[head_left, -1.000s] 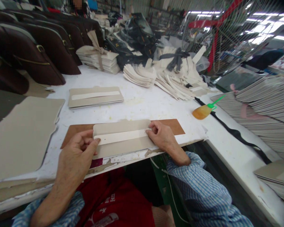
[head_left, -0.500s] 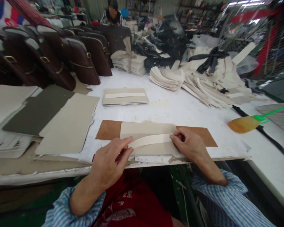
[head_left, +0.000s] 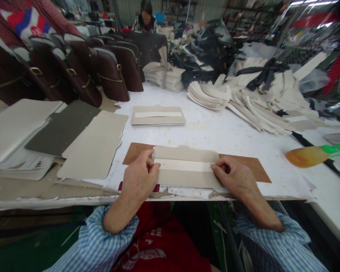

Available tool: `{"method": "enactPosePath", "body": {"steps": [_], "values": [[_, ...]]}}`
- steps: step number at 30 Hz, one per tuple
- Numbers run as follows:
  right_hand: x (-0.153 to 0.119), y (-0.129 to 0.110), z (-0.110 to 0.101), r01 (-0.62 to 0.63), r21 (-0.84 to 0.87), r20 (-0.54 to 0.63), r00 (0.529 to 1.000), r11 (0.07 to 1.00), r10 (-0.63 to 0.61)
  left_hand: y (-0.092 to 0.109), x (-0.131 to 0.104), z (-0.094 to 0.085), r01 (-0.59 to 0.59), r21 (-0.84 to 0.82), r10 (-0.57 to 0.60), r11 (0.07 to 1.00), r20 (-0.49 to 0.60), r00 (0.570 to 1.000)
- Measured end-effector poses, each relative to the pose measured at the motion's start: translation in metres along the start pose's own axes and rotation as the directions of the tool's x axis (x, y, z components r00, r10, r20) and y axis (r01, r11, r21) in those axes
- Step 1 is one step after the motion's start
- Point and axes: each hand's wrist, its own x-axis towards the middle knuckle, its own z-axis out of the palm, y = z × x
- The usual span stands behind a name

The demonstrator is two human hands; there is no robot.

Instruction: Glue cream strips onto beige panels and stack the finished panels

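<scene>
Beige card makes the flat panel [head_left: 187, 177] that lies between the two hands, at the near edge of the white table [head_left: 232, 132]. Along its middle runs a white strip [head_left: 184, 165], lying flat on the panel. The left hand [head_left: 138, 179] rests on the left end of the panel; its fingers are curled and the thumb with the first fingers presses on the left end of the strip. The right hand [head_left: 235, 177] is at the other end, fingers bent, and its fingertips pinch or press the right end of the strip; which of the two I cannot tell. Under the panel there is a brown board [head_left: 252, 168], which shows out beyond both hands to the sides.

Beyond the hands, farther on the table, lies a small stack of the same panels [head_left: 158, 115] with a white strip on top. To the left of the left hand lie large beige sheets [head_left: 93, 145], and a grey one beside them. Behind these stands a row of dark brown bags [head_left: 107, 71]. Well to the right of the right hand lies an amber bottle [head_left: 308, 155] with a green nozzle. Far beyond the right hand there is a heap of loose cream pieces [head_left: 243, 98]. At the far end of the table sits another person [head_left: 146, 17].
</scene>
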Motion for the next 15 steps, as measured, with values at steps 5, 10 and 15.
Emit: {"method": "enactPosePath", "body": {"steps": [5,10,15], "values": [[0.0006,0.0002,0.0008,0.005,-0.009,0.003,1.0,1.0,-0.005,0.0065,0.0036,-0.0013,0.018,0.088,-0.02,0.996,0.025,0.999],[-0.0002,0.001,0.0022,0.004,0.005,-0.005,1.0,1.0,-0.004,0.0077,0.0051,-0.0011,-0.005,0.143,0.002,0.99,0.025,1.0],[-0.0008,0.0007,0.0008,-0.015,-0.01,0.004,1.0,1.0,0.015,0.011,0.0057,-0.0018,0.0,0.19,-0.009,0.982,0.043,0.999]]}}
